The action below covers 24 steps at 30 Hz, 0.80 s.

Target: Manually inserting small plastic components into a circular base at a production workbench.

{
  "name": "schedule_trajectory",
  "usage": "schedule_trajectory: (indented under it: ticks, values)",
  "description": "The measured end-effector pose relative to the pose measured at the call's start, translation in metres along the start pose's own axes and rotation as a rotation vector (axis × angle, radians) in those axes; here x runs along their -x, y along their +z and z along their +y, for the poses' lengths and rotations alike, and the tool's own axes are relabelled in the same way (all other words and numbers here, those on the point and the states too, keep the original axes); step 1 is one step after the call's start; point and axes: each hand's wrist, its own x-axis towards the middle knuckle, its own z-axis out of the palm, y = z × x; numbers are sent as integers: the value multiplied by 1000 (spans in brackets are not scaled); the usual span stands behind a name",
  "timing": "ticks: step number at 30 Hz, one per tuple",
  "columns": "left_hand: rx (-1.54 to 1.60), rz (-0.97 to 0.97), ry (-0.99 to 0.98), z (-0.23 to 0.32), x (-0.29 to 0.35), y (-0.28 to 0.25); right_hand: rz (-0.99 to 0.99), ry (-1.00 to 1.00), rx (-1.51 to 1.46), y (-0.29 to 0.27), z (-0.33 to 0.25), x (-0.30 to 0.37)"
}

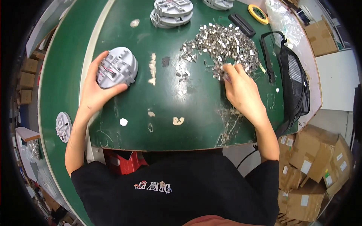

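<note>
A round light-grey plastic housing (122, 67) with raised ribs, slots and thin red and dark wires stands tilted on the left side of the green table. My left hand (94, 92) grips its rim, the thumb at the lower edge and the fingers at the far left. At the near edge of a heap of small shiny metal pieces (230, 41), my right hand (243, 90) is closed in a pinch. Small silvery bits show at its fingertips; their exact shape is too small to tell.
Stacked grey housings (171, 15) stand at the back, with another (218, 3) farther right. A black case (242, 25), yellow tape roll (258, 14) and black mesh bag (294, 79) lie right. One more housing (63, 127) sits left, on a green surface beyond a pale strip.
</note>
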Motion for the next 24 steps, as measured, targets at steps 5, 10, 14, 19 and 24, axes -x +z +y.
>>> schedule_trajectory:
  ticks: [5,10,14,19,24]
  values:
    - [-92,-12,90,32,24,9,-22,-50,5,-2,-3,7]
    - [-76,-75,234,77,26,14,-71,-29,-148,-10,-10,23]
    - [-175,-354,336,121,41,22,-186,-83,-180,-6,-13,35]
    - [-231,-826,497,146,44,40,-209,-180,-161,6,-9,43]
    - [-284,-959,562,159,53,66,-175,-155,-210,6,-8,45]
